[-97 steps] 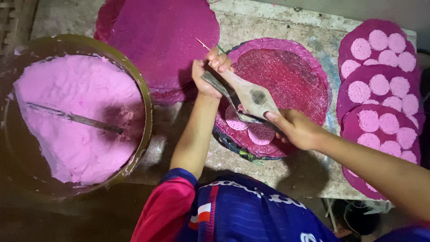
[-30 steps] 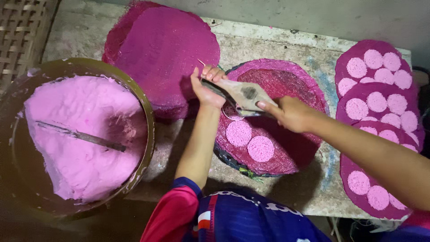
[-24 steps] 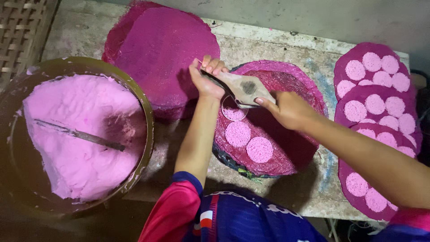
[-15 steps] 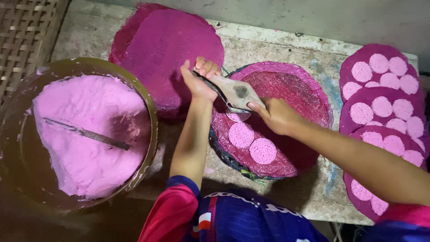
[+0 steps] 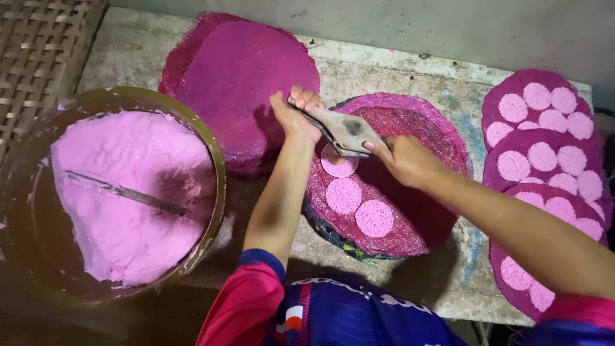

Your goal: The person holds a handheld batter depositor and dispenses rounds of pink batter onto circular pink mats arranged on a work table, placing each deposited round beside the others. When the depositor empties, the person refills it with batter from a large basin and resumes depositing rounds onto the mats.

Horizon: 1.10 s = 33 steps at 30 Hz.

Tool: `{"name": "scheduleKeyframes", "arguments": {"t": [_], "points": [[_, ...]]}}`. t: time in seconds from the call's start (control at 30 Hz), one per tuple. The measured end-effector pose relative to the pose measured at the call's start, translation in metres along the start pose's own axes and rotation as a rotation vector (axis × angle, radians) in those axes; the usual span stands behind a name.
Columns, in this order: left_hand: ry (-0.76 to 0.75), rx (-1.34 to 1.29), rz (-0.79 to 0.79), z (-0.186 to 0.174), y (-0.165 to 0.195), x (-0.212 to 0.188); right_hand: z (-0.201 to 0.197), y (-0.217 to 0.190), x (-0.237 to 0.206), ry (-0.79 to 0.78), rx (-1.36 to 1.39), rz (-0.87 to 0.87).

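Over at nine o'clock sits your big round basin point(image 5: 214, 192), olive-brown at the rim, heaped with thick, matte pink batter point(image 5: 122, 198); a thin metal stirrer point(image 5: 125, 194) lies slantwise across it, its lower end sunk in the batter. Woven cane matting point(image 5: 38, 57) fills the eleven o'clock corner, cut off by the frame. At twelve o'clock a stack of round magenta mesh mats point(image 5: 240, 77) lies flat on the rough, stained concrete bench point(image 5: 384, 70). Your left hand point(image 5: 296, 115) reaches straight up from a bent elbow, fingers curled shut around one end of the flat metal scraper point(image 5: 339, 128), a dull grey blade with a dark smudge on it. Your right hand point(image 5: 403, 160) comes in from four o'clock along a long forearm, thumb and fingers pinched on the blade's other end, so you hold it level just above the centre mat point(image 5: 435, 134). That mat is coarse, reddish-pink mesh on a dark woven tray point(image 5: 327, 234). Three pale pink discs point(image 5: 349, 195) lie on it in a line toward five o'clock; the topmost is partly hidden under the blade. What the scraper's underside carries cannot be made out. At three o'clock, overlapping mats point(image 5: 544, 134) carry many finished discs point(image 5: 541, 156), the lowest mat cut off behind your right arm.
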<state>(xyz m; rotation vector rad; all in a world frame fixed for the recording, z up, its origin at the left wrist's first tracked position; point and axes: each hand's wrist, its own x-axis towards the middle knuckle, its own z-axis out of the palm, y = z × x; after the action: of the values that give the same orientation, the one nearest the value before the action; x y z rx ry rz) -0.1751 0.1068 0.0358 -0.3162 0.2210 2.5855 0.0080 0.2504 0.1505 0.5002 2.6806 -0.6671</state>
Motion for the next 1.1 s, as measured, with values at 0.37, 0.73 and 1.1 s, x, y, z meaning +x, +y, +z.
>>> {"name": "scheduleKeyframes", "arguments": {"t": [0.37, 0.73, 1.1], "points": [[-0.214, 0.279, 0.029, 0.0, 0.039, -0.021, 0.021, 0.009, -0.014, 0.174, 0.193, -0.187], [-0.192, 2.311, 0.361, -0.053, -0.053, -0.111, 0.049, 0.09, -0.092, 0.563, 0.739, -0.339], [-0.365, 2.506, 0.308, 0.012, -0.08, -0.072, 0.119, 0.189, -0.195, 0.83, 0.876, -0.004]]}}
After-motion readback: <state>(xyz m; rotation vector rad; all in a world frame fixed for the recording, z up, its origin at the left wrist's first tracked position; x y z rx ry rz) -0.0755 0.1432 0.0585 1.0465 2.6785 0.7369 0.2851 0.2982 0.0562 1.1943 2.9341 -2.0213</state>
